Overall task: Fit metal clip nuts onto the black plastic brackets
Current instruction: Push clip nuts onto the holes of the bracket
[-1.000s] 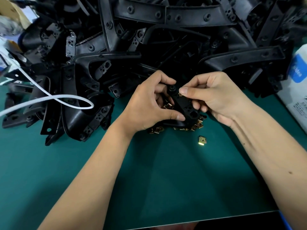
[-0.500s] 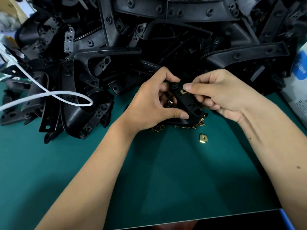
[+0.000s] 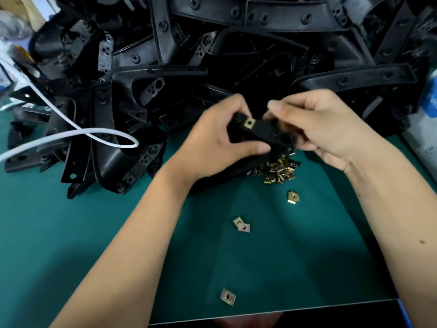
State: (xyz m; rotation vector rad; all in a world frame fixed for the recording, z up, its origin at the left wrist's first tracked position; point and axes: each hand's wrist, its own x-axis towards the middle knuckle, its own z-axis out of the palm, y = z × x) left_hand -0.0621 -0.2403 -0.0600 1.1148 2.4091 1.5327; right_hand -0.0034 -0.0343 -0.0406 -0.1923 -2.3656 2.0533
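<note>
A black plastic bracket [image 3: 262,131] is held between both hands above the green mat. My left hand [image 3: 220,140] grips its left end, thumb under the lower edge. My right hand [image 3: 314,129] holds its right end with curled fingers. A brass clip nut [image 3: 249,124] sits on the bracket's upper left tab. Below the hands lies a small heap of clip nuts [image 3: 279,170]. Loose clip nuts lie on the mat: one [image 3: 293,197] to the right, a pair [image 3: 241,225] in the middle, and one [image 3: 228,297] near the front edge.
A big pile of black brackets [image 3: 212,55] fills the back of the table. A white cable [image 3: 78,136] loops over its left part. A white and blue package [image 3: 425,129] stands at the right edge. The green mat [image 3: 272,256] ends at a dark front edge.
The bracket has been turned more level and lifted a little, and the clip nut now sits on its tab. My right fingertip has drawn back from the nut. Loose nuts show on the mat.
</note>
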